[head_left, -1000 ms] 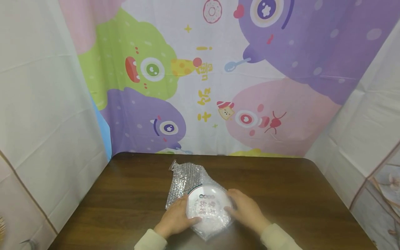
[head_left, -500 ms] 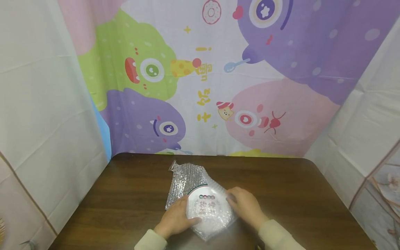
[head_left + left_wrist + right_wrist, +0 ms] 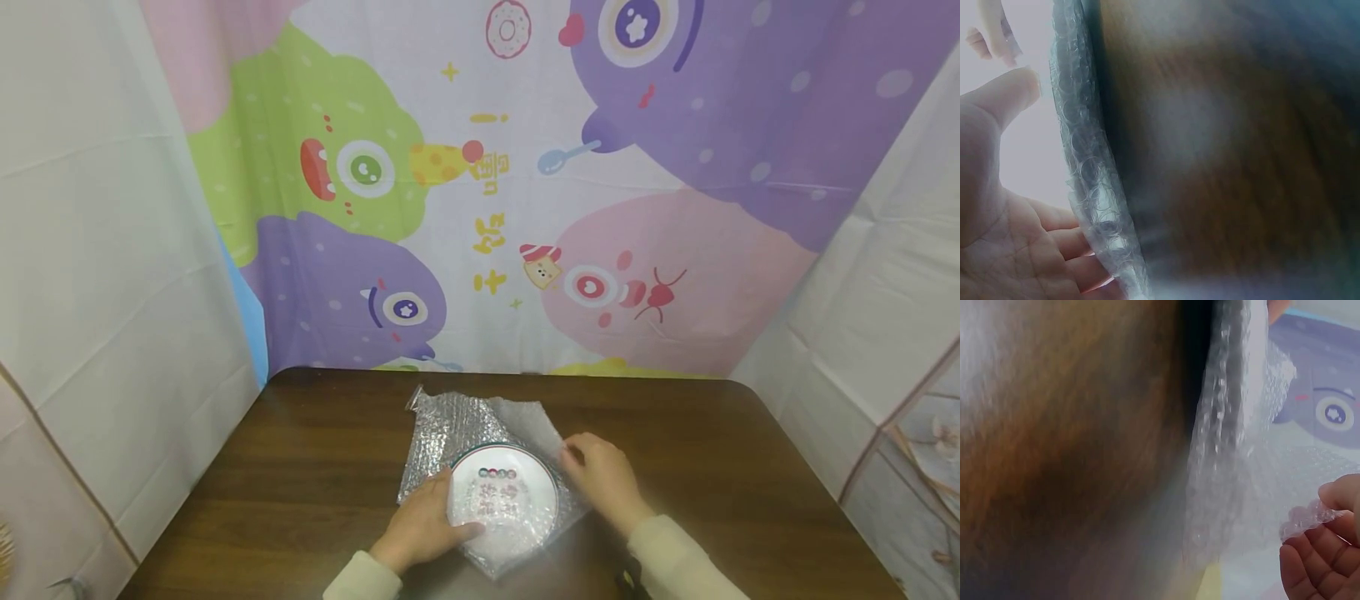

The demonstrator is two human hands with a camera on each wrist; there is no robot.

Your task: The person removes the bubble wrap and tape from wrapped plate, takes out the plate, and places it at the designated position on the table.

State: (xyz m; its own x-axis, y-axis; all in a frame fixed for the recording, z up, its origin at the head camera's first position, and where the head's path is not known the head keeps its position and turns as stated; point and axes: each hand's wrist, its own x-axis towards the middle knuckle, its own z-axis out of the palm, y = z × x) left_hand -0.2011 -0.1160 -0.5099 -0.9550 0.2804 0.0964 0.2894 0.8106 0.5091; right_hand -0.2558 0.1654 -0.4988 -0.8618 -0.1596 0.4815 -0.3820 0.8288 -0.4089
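Note:
A round white plate (image 3: pixel 502 500) with a dark rim line and printed lettering lies on bubble wrap (image 3: pixel 450 425), which partly covers its front. My left hand (image 3: pixel 423 517) holds the plate's left edge through the wrap, thumb over the face and fingers along the side. In the left wrist view, the left hand (image 3: pixel 1029 237) is beside the wrapped edge (image 3: pixel 1097 194). My right hand (image 3: pixel 603 479) pinches a loose corner of the wrap at the plate's upper right. The right wrist view has the right hand's (image 3: pixel 1329 550) thumb and fingers on the clear, bubbled film (image 3: pixel 1310 515).
The plate and wrap are on a dark brown wooden table (image 3: pixel 322 467) with rounded far corners. Behind it hangs a cloth (image 3: pixel 487 333) printed with cartoon monsters, and pale side curtains (image 3: pixel 112 292) enclose both sides. A small dark object (image 3: pixel 628 577) shows beside the right sleeve.
My right hand has left the plate's right edge and drawn a flap of wrap up and to the right, uncovering more of the plate's upper face. My left hand has stayed in place.

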